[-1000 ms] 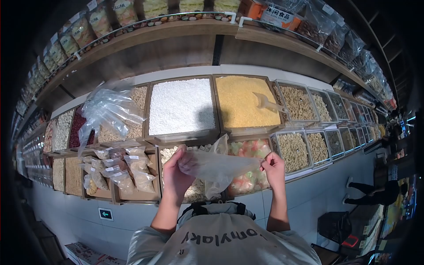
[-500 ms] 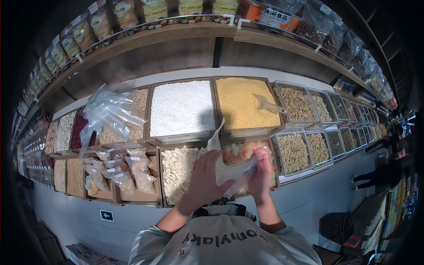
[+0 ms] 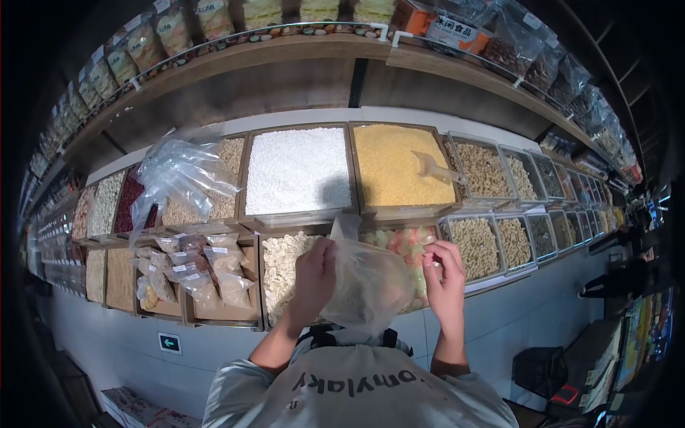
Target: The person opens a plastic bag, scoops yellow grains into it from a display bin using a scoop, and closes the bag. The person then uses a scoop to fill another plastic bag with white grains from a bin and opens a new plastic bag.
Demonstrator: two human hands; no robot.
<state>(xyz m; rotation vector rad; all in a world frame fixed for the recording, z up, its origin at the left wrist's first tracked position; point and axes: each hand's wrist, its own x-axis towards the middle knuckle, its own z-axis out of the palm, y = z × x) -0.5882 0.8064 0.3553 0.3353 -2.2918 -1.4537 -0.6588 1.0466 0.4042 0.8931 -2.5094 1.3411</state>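
Note:
My left hand [image 3: 316, 274] is closed on the left edge of a clear plastic bag [image 3: 372, 282], which hangs spread out in front of my chest. To the right of the bag is my right hand [image 3: 446, 274], its thumb and fingers bent together in a pinch. Whether a bit of film lies between those fingertips I cannot make out. Behind the bag are a bin of pale, curved cashew-like pieces [image 3: 282, 274] and a bin of pink and green pieces [image 3: 404, 242], both partly covered by the bag and my hands.
Beyond stand bins of white grains [image 3: 297, 167] and yellow grains [image 3: 392, 160], the latter with a scoop [image 3: 430, 167]. Loose plastic bags [image 3: 178, 178] lie over the left bins. Small filled packets [image 3: 225, 274] sit lower left. A shelf [image 3: 285, 60] runs above.
The plastic bag has spread wider between my hands. My right hand has moved right, away from the bag's middle, and my left hand has closed and shifted slightly left.

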